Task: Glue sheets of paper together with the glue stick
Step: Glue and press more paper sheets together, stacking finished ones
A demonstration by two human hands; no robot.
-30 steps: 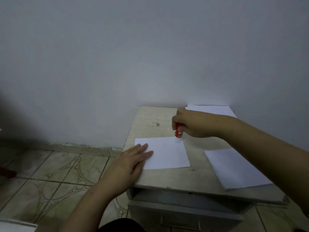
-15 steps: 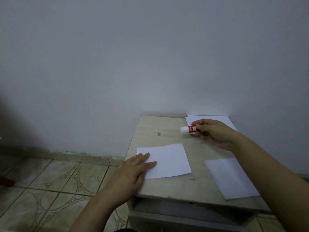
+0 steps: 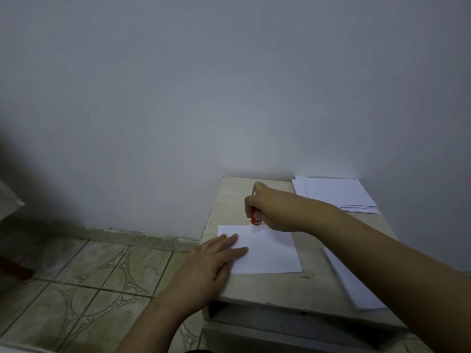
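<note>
A single white sheet of paper (image 3: 267, 250) lies flat on the pale, marbled surface (image 3: 280, 286) of a low cabinet set against a grey wall (image 3: 229, 85), and everything else can be placed from that sheet. The left hand (image 3: 211, 266) rests on its near-left corner with the fingers straight and close together, flat on the paper, holding nothing — the palm hangs past the surface's left edge. At the sheet's far edge the right hand (image 3: 275, 210) is curled into a fist around the red glue stick (image 3: 255, 219), which stands roughly upright with its lower end pointing down, at or just above the paper's far edge; whether the tip actually touches cannot be told. Only the stick's lower part shows below the fingers. Beyond the sheet and to its right, at the surface's far corner by the wall, sits a loose stack of white sheets (image 3: 336, 193). To the sheet's right, nearer the person, another white sheet (image 3: 351, 284) lies along the right side of the surface, partly hidden by the right forearm. Below the sheet's near edge, under the top, the cabinet's open drawer (image 3: 280, 327) shows. Left of the sheet, off the surface, is the patterned floor tile (image 3: 96, 276).
</note>
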